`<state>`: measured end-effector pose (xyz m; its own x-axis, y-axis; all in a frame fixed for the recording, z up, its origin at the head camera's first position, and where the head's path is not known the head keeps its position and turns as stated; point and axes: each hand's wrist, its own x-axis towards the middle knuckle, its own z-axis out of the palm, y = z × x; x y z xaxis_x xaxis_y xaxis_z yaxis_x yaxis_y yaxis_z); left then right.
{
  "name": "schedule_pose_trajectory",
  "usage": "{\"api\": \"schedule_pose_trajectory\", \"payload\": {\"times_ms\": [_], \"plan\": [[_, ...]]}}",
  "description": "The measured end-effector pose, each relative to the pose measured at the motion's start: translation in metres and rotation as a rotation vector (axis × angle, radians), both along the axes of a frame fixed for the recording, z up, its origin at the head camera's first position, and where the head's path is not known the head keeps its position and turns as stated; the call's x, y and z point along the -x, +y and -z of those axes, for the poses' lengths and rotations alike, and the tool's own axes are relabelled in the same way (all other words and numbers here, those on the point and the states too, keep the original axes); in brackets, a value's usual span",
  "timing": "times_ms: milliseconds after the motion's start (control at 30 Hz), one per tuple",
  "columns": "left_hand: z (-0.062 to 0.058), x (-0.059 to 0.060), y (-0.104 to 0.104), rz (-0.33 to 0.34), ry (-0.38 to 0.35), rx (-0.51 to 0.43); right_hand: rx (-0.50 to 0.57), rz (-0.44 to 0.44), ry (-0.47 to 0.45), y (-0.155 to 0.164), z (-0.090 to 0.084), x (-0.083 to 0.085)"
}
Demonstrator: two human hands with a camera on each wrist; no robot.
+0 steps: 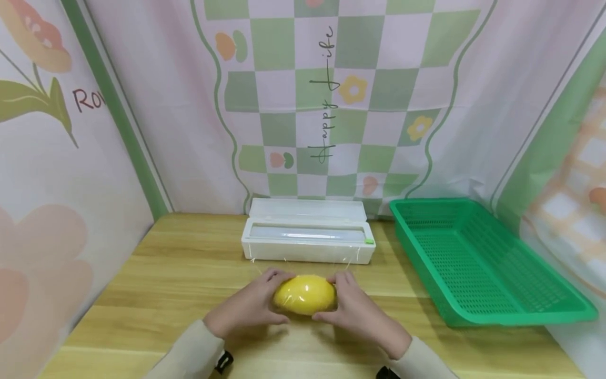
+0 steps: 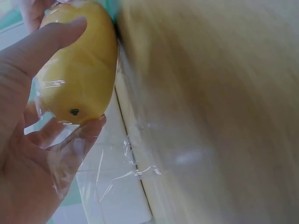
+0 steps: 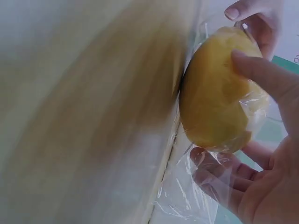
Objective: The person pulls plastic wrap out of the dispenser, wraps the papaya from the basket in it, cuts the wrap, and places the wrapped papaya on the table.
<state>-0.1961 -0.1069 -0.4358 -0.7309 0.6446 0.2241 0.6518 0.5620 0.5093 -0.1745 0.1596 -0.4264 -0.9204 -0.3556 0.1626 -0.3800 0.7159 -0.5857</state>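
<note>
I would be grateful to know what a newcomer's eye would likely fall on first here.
Probably the glossy yellow fruit, held between the left hand and the right hand above the wooden table, with clear film about it. Next might come the bright green basket at the right, then the white box with its lid raised, just beyond the fruit.

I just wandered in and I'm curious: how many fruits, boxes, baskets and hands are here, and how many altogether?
Yellow fruit: 1
White box: 1
Green basket: 1
Left hand plus right hand: 2
Total: 5
</note>
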Motion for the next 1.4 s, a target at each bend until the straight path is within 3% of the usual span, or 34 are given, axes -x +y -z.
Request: {"api": "schedule_pose_trajectory", "payload": {"times_ms": [367,567,1033,1167,1300,1400], "plan": [[0.000,0.008,0.007,-0.061,-0.010,0.004,-0.152,0.044,0.059,0.003,-0.004,0.015],[0.003,0.022,0.006,-0.056,-0.002,-0.009,-0.104,0.026,0.028,0.007,-0.004,0.028],[0.003,0.053,-0.004,-0.058,-0.332,-0.177,0.066,0.003,-0.097,0.019,0.003,0.054],[0.004,0.062,-0.006,-0.034,-0.378,-0.203,0.082,-0.027,-0.118,0.021,0.005,0.062],[0.003,0.067,-0.006,-0.029,-0.360,-0.178,0.111,-0.051,-0.126,0.024,0.004,0.067],[0.002,0.071,-0.005,-0.022,-0.280,-0.147,0.126,-0.024,-0.133,0.025,0.004,0.070]]}}
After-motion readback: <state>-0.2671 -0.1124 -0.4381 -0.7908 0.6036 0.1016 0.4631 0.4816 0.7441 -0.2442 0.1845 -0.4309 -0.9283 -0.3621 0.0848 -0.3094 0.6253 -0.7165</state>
